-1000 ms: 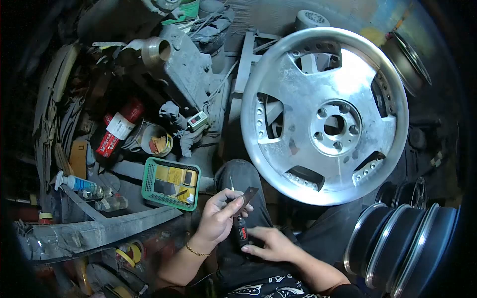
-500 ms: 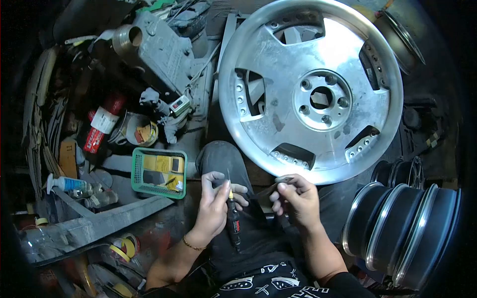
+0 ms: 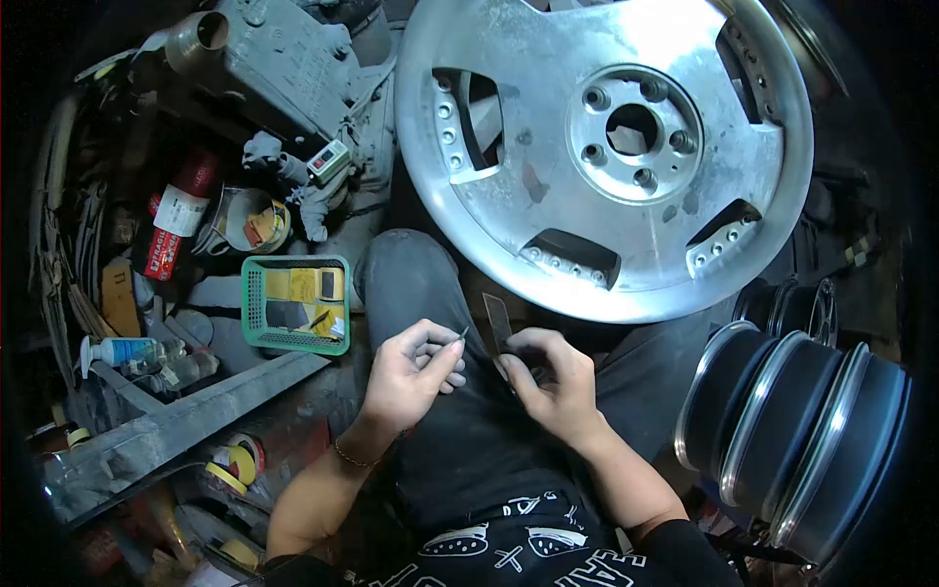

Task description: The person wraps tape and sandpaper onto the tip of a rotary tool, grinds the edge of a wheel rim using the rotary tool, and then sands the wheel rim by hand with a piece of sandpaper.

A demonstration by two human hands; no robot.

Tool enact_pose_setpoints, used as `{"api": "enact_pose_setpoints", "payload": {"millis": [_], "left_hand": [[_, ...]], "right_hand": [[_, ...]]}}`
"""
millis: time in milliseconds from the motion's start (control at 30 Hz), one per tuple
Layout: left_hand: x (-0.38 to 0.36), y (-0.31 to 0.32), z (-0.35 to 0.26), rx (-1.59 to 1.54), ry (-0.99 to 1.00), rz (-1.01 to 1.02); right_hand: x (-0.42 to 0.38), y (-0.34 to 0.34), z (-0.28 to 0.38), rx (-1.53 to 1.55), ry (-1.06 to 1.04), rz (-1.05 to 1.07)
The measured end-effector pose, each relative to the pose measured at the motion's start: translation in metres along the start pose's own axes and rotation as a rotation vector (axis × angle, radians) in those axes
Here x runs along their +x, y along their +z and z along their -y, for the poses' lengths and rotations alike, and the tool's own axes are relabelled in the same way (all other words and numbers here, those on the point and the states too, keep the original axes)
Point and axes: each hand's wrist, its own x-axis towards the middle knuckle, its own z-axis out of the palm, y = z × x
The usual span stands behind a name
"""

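My left hand (image 3: 416, 374) is closed in front of my thigh. Between its thumb and forefinger juts the dark tip of a slim pointed tool (image 3: 464, 334); the palm hides whatever handle it has. Just to the right, my right hand (image 3: 556, 380) pinches a thin flat rectangular strip (image 3: 497, 318) between thumb and fingers, its upper end standing free. I cannot make out what the strip is made of. Beyond both hands lies a large bare-metal wheel rim (image 3: 548, 235), with wide openings, a centre hole and several bolt holes.
At left, a green plastic basket (image 3: 296, 344) contains yellow and dark flat pieces. Behind it are a bucket (image 3: 279, 231), a red bottle (image 3: 176, 220) and a dusty grey machine (image 3: 284, 78). A metal beam (image 3: 196, 421) runs below the basket. More wheel rims (image 3: 797, 430) stand at right.
The pointed tool's black and yellow handle, visible before, is now hidden. My right hand has turned the strip upright. The view has shifted, with the large rim higher in the frame.
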Motion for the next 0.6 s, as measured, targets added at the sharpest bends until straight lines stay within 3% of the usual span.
{"api": "enact_pose_setpoints", "payload": {"millis": [167, 267, 367, 600], "left_hand": [[-0.003, 0.012, -0.018, 0.035, -0.041, -0.017], [-0.003, 0.015, -0.017, 0.028, -0.02, -0.004], [-0.002, 0.017, -0.01, 0.138, 0.117, -0.015], [-0.005, 0.022, -0.011, 0.176, 0.152, -0.047]], "right_hand": [[-0.008, 0.003, 0.003, 0.002, 0.123, -0.069], [-0.006, 0.002, -0.004, -0.158, -0.183, -0.106], [-0.006, -0.002, -0.002, -0.206, -0.227, -0.092], [-0.01, 0.0, -0.006, -0.237, -0.313, -0.087]]}}
